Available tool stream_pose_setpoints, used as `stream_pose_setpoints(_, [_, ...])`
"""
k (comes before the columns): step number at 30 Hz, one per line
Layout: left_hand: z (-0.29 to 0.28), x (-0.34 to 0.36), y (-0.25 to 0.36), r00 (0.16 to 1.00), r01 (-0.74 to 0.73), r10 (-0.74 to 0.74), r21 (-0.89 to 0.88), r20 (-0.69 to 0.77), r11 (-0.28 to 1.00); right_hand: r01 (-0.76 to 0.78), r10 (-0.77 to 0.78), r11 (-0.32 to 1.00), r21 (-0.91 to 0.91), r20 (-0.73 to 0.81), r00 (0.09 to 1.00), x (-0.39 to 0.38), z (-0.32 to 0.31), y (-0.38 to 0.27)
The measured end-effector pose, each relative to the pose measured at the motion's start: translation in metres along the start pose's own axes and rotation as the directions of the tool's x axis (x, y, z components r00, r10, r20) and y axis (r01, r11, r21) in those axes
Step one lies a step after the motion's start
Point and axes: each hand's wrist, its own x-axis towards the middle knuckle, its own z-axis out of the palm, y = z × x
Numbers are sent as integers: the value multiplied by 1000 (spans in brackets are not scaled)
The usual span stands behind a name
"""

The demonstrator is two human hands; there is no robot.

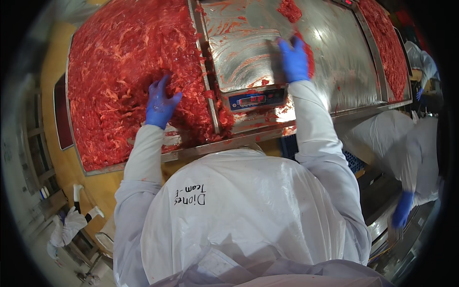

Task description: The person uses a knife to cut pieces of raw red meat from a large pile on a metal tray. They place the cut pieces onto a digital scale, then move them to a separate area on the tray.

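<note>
My left hand [162,100], in a blue glove, has its fingers spread and bent among a wide bed of raw red shredded meat [110,62] in the left steel tray. Toward the upper middle, my right hand [294,59], also gloved in blue, is open, thumb and finger apart at the right edge of a meat-smeared steel scale platform [241,57], touching or just over a strip of red meat [307,60], partly hidden by it. The scale display [253,99] glows red below the platform. A small clump of meat [290,10] lies farther back on the steel surface [344,62].
A second bed of meat [382,43] fills the right end. At lower right a co-worker in white [387,138] bends beside a blue crate [354,162], blue-gloved hand low. Another person [420,62] stands at upper right, another [67,229] at lower left. A steel rim [186,153] edges the table.
</note>
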Motion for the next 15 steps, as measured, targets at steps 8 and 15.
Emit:
stream_pose_setpoints(8, [64,-77,18,931,-124,101,43,351,991,16,-9,994,109,-63,998,-139,-30,123])
stream_pose_setpoints(15, [92,8,-42,851,-478,499,-153,162,865,49,-38,996,-68,158,987,-175,-35,116])
